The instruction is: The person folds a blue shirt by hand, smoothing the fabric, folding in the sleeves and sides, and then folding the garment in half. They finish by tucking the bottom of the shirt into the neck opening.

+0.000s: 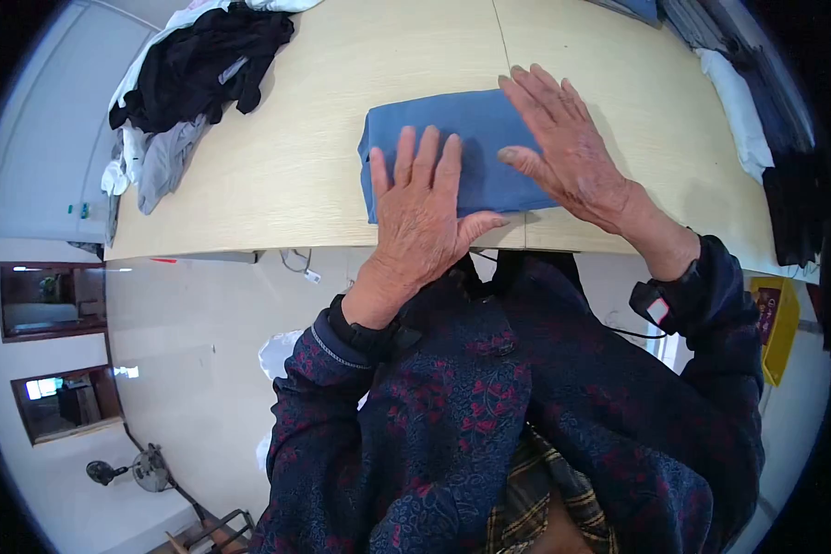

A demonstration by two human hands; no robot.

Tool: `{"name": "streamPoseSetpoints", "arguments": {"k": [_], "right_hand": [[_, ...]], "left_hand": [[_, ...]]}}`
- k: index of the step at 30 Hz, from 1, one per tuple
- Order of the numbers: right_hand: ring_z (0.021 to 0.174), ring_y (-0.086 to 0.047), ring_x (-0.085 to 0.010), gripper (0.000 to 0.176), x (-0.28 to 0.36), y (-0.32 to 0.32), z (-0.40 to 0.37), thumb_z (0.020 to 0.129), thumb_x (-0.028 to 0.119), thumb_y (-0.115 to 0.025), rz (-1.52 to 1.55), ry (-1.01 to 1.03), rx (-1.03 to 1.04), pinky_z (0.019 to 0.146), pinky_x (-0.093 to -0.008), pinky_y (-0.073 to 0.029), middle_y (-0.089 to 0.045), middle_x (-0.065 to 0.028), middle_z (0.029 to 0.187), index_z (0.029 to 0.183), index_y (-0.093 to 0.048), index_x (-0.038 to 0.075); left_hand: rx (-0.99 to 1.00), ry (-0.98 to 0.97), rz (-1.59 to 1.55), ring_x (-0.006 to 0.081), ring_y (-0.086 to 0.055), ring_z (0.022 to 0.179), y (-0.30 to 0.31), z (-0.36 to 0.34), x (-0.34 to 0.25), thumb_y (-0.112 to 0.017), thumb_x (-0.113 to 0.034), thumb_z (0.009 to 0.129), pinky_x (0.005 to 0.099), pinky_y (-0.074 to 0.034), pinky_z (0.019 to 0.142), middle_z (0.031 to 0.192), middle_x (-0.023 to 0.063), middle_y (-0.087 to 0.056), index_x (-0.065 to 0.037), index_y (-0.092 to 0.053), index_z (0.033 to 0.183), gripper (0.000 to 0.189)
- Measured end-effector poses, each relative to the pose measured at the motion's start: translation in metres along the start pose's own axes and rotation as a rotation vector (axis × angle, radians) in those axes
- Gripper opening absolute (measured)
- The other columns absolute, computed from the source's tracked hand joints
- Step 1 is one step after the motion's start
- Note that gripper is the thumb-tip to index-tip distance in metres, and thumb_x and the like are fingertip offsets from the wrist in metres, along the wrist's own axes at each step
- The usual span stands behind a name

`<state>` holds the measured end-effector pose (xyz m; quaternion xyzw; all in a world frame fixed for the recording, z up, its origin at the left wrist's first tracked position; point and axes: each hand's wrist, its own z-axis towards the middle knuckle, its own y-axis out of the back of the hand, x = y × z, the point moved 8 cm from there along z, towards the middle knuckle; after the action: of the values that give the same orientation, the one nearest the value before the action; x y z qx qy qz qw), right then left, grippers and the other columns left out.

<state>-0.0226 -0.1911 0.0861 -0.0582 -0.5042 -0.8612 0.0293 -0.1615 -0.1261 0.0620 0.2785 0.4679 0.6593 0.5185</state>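
A blue cloth, folded into a rectangle [489, 138], lies flat near the front edge of the pale wooden table [314, 166]. On its left part rests my left hand [420, 212], palm down, fingers spread, thumb near the cloth's front edge. Over the right end of the cloth is my right hand [568, 152], fingers stretched out and apart, pointing up and left. Whether its palm presses on the cloth cannot be made out. Neither hand grips anything.
A heap of black clothes [203, 65] with grey and white pieces [171, 157] lies at the table's left. Stacked dark garments [776, 120] and a white cloth [734, 111] line the right side. A yellow bin [782, 332] stands below right, and a fan [150, 468] stands lower left.
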Motion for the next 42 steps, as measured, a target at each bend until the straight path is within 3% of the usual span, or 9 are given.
{"name": "streamPoseSetpoints", "arguments": {"k": [3, 9, 15, 17, 18, 20, 27, 36, 42], "right_hand": [[0.140, -0.028, -0.0401, 0.073, -0.022, -0.033, -0.012, 0.091, 0.051, -0.054, -0.117, -0.121, 0.202, 0.114, -0.0533, -0.022, -0.036, -0.0226, 0.147, 0.143, -0.037, 0.002], [0.144, -0.021, -0.0398, 0.077, -0.030, -0.048, -0.022, 0.090, 0.054, -0.052, -0.032, -0.183, 0.231, 0.115, -0.0536, -0.019, -0.029, -0.0214, 0.152, 0.146, -0.033, 0.004], [0.142, -0.022, -0.0420, 0.073, -0.024, -0.025, -0.015, 0.095, 0.057, -0.046, 0.112, -0.173, 0.108, 0.112, -0.0615, -0.018, -0.028, -0.0228, 0.150, 0.145, -0.033, 0.005], [0.140, -0.027, -0.0409, 0.070, -0.031, -0.006, -0.011, 0.096, 0.055, -0.045, 0.145, -0.187, 0.013, 0.113, -0.0572, -0.022, -0.035, -0.0236, 0.145, 0.142, -0.037, 0.004], [0.139, -0.029, -0.0405, 0.069, -0.040, 0.001, -0.010, 0.096, 0.054, -0.046, 0.154, -0.188, -0.019, 0.113, -0.0556, -0.023, -0.038, -0.0237, 0.143, 0.141, -0.037, 0.003], [0.134, -0.035, -0.0395, 0.064, -0.066, 0.010, -0.008, 0.096, 0.048, -0.050, 0.147, -0.191, -0.095, 0.112, -0.0485, -0.028, -0.047, -0.0235, 0.136, 0.137, -0.041, 0.000], [0.120, -0.049, -0.0371, 0.054, -0.171, -0.015, -0.035, 0.097, 0.039, -0.053, 0.313, -0.527, -0.147, 0.104, -0.0441, -0.037, -0.055, -0.0210, 0.127, 0.133, -0.045, 0.000], [0.106, -0.057, -0.0309, 0.053, -0.177, -0.019, -0.034, 0.099, 0.038, -0.051, 0.493, -0.602, -0.142, 0.095, -0.0403, -0.043, -0.061, -0.0162, 0.109, 0.134, -0.044, 0.000], [0.103, -0.057, -0.0287, 0.051, -0.175, -0.016, -0.035, 0.099, 0.037, -0.053, 0.454, -0.579, -0.131, 0.093, -0.0396, -0.043, -0.061, -0.0138, 0.103, 0.134, -0.045, 0.002]], "left_hand": [[0.065, 0.087, 0.010, 0.0455, -0.027, 0.136, 0.001, -0.013, 0.013, -0.061, -0.062, 0.080, 0.0631, -0.018, 0.109, 0.144, 0.0243, -0.036, 0.001, -0.039, 0.140, 0.090], [0.141, 0.073, -0.055, 0.0493, -0.025, 0.137, -0.005, -0.008, 0.018, -0.069, -0.052, 0.079, 0.0641, -0.017, 0.109, 0.146, 0.0288, -0.032, 0.002, -0.033, 0.144, 0.092], [0.155, -0.048, -0.118, 0.0443, -0.030, 0.137, 0.019, 0.035, 0.050, -0.070, -0.048, 0.080, 0.0601, -0.019, 0.111, 0.144, 0.0273, -0.036, 0.003, -0.034, 0.142, 0.088], [0.119, -0.137, -0.084, 0.0424, -0.034, 0.135, 0.017, 0.064, 0.061, -0.070, -0.048, 0.081, 0.0593, -0.022, 0.111, 0.142, 0.0268, -0.040, 0.003, -0.037, 0.140, 0.085], [0.093, -0.179, -0.047, 0.0417, -0.045, 0.127, 0.015, 0.079, 0.063, -0.074, -0.043, 0.079, 0.0530, -0.032, 0.108, 0.131, 0.0259, -0.051, 0.004, -0.045, 0.133, 0.077], [0.308, -0.055, -0.219, 0.0392, -0.050, 0.123, -0.008, 0.110, 0.075, -0.077, -0.043, 0.076, 0.0470, -0.038, 0.104, 0.127, 0.0253, -0.054, 0.005, -0.048, 0.129, 0.077], [0.805, 0.139, -0.371, 0.0263, -0.062, 0.097, -0.066, 0.156, 0.083, -0.086, -0.039, 0.062, 0.0349, -0.050, 0.085, 0.103, 0.0173, -0.063, 0.005, -0.057, 0.115, 0.075], [1.012, 0.060, -0.361, 0.0209, -0.062, 0.085, -0.080, 0.150, 0.060, -0.088, -0.028, 0.057, 0.0331, -0.049, 0.076, 0.088, 0.0104, -0.064, 0.002, -0.062, 0.101, 0.059], [1.189, 0.203, -0.518, 0.0150, -0.061, 0.073, -0.082, 0.130, 0.049, -0.086, -0.018, 0.058, 0.0276, -0.048, 0.071, 0.082, 0.0071, -0.068, 0.002, -0.070, 0.098, 0.047]]}}
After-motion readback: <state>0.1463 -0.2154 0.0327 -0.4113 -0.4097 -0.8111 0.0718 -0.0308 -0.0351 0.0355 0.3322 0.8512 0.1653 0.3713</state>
